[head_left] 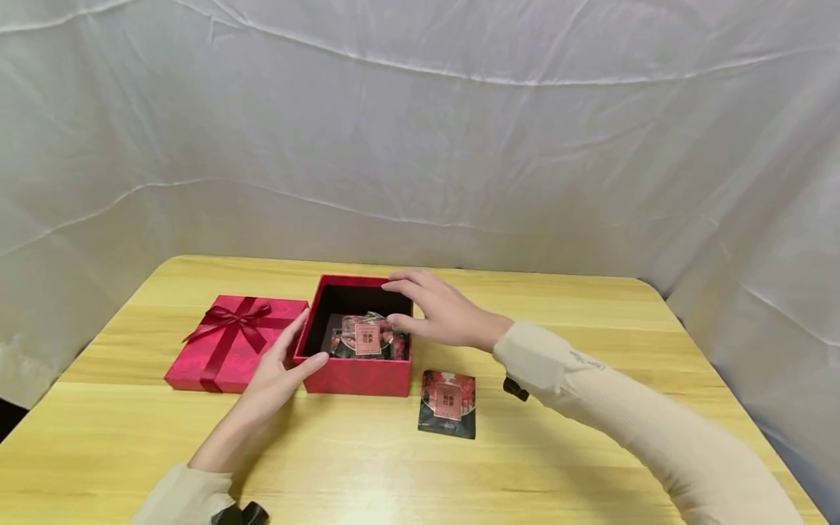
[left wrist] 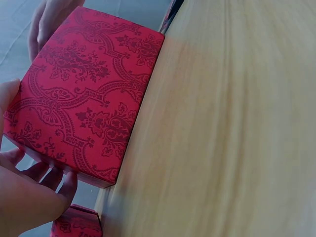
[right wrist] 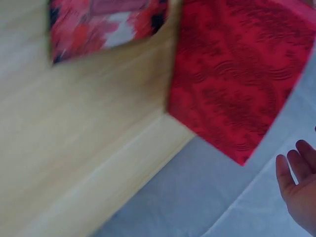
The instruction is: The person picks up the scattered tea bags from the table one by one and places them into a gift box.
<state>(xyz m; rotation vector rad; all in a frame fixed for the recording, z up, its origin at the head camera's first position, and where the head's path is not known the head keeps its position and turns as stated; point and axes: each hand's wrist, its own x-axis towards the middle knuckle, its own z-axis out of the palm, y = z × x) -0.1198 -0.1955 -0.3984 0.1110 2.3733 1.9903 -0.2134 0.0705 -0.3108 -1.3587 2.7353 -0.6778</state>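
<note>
A red patterned gift box point(head_left: 361, 377) stands uncovered on the table, its inside dark. Several tea sachets point(head_left: 367, 339) with pink labels lie in it. My left hand point(head_left: 272, 375) rests against the box's left side, thumb near the front rim; in the left wrist view its extended fingers are beside the box wall point(left wrist: 84, 94). Above the box's right rim, my right hand point(head_left: 442, 310) has its fingers spread and loosely bent, with nothing seen in them. In the right wrist view that hand point(right wrist: 301, 187) appears apart from the box's side point(right wrist: 237, 74).
One sachet point(head_left: 448, 403) lies flat on the table, right of the box's front corner. To the left sits the red lid point(head_left: 197, 361) with a dark red ribbon bow point(head_left: 239, 321). A pale cloth point(head_left: 420, 146) hangs behind the wooden table point(head_left: 558, 467).
</note>
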